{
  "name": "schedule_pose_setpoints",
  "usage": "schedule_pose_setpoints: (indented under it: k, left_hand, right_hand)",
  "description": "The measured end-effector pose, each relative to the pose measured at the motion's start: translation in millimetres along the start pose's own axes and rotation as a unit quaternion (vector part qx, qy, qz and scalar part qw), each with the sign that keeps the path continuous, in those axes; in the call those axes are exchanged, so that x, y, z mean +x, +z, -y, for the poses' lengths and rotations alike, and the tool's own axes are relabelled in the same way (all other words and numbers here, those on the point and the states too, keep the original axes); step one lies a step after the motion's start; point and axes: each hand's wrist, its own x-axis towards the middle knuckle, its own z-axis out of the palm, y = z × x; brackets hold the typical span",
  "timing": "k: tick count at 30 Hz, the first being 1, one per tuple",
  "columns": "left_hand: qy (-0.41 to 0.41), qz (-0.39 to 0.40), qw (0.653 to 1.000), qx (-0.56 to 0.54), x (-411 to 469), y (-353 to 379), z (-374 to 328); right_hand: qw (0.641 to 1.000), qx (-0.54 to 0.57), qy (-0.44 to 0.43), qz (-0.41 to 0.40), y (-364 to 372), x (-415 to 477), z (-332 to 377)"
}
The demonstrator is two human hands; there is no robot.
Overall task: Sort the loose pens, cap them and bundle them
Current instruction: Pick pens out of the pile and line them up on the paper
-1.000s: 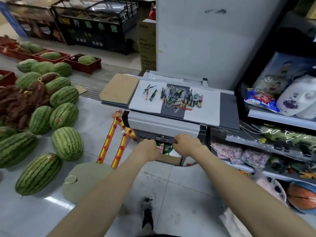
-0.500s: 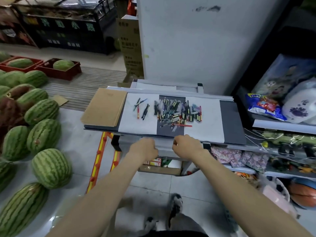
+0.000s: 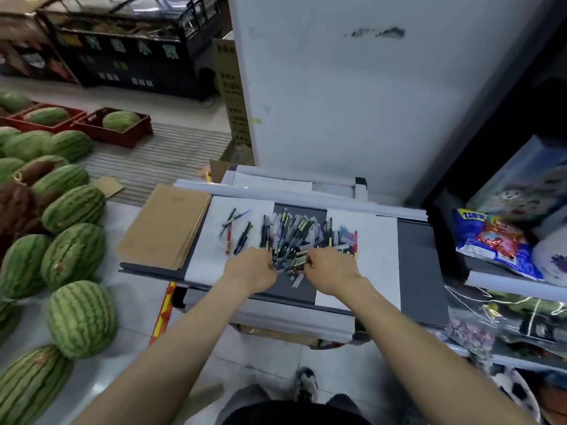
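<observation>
A heap of loose pens [image 3: 294, 237], in several colours, lies across the dark middle strip of a grey table [image 3: 420, 271]. A few separate pens [image 3: 239, 228] lie on a white paper sheet [image 3: 214, 240] to the left of the heap. Small loose pieces [image 3: 297, 281] sit at the heap's near edge. My left hand [image 3: 251, 268] and my right hand [image 3: 331, 271] are side by side at that near edge, knuckles up and fingers curled down into the pens. The fingertips are hidden, so whether either hand holds a pen does not show.
A stack of brown folders [image 3: 165, 225] covers the table's left end. Watermelons [image 3: 73, 253] crowd the floor on the left. Shelves with a snack bag [image 3: 497, 243] stand close on the right. A white panel [image 3: 337, 102] rises behind the table.
Both hands left the table's front edge and moved forward onto the near side of the pen heap. The view has come closer to the table.
</observation>
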Motion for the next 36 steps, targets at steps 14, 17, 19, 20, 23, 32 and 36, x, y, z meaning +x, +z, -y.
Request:
schedule_pose_setpoints:
  k: [14, 17, 19, 20, 23, 32, 36]
  left_hand:
    - [0.013, 0.046, 0.999, -0.008, 59.9, 2.9, 21.0]
    - [0.035, 0.046, 0.998, -0.006, 70.7, 8.6, 32.2]
    - [0.055, 0.044, 0.998, -0.006, 77.0, 14.5, 40.4]
    - [0.063, 0.042, 0.997, -0.006, 79.1, 17.3, 44.0]
    - [0.085, 0.035, 0.996, -0.016, 84.8, 26.2, 52.4]
    - [0.129, 0.03, 0.989, -0.057, 87.3, 56.1, 54.2]
    - [0.092, 0.039, 0.991, -0.086, 81.3, 67.6, 58.6]
  right_hand:
    - [0.999, 0.027, 0.026, 0.01, 12.4, 54.2, -10.8]
    - [0.999, 0.034, 0.036, -0.009, 16.9, 54.7, -8.3]
    - [0.998, 0.045, 0.041, -0.021, 21.3, 51.4, -6.9]
    - [0.997, 0.054, 0.045, -0.027, 24.1, 48.8, -6.9]
    - [0.994, 0.07, 0.076, -0.035, 34.0, 41.5, -8.0]
    - [0.99, 0.087, 0.105, -0.044, 66.3, 30.8, -8.1]
    - [0.992, 0.086, 0.076, -0.049, 72.0, 36.5, -8.2]
